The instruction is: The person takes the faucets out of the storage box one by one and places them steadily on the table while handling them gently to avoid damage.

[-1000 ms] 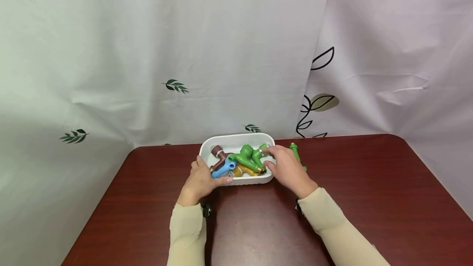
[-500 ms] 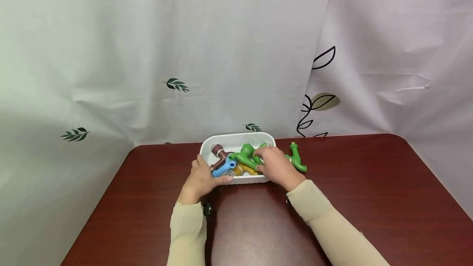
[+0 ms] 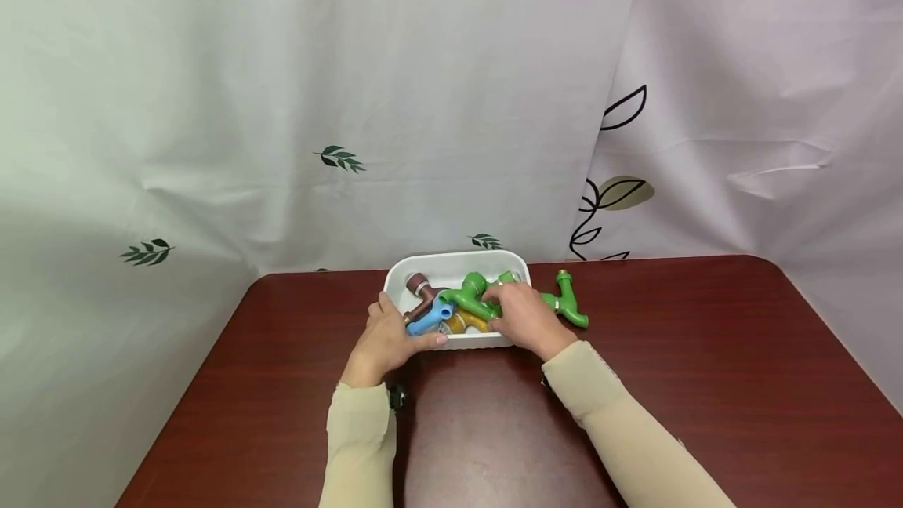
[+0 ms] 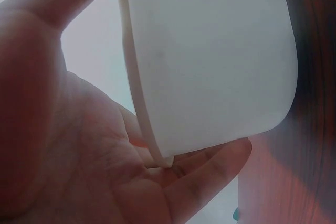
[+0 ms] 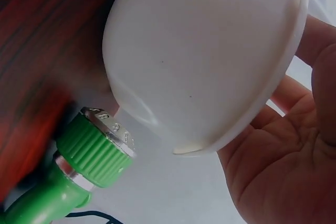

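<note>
The right hand [image 3: 527, 318] had shifted inward over the white tray [image 3: 451, 256], grip indeterminable; the left hand [image 3: 384, 339] gripped the tray's left end. Taps [image 3: 469, 295] lay inside; one green tap [image 3: 568, 306] remained outside, right.

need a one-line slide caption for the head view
Left hand holds a white tray of coloured taps, right hand among them, a green tap outside on the table.

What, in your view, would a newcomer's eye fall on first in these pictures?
Probably the white tray near the far edge of the dark red table, with its brown tap, blue tap, yellow tap and green taps. The left hand holds its left end, while the right hand is over its right end. Outside, right of the tray, lies a lone green tap.
</note>
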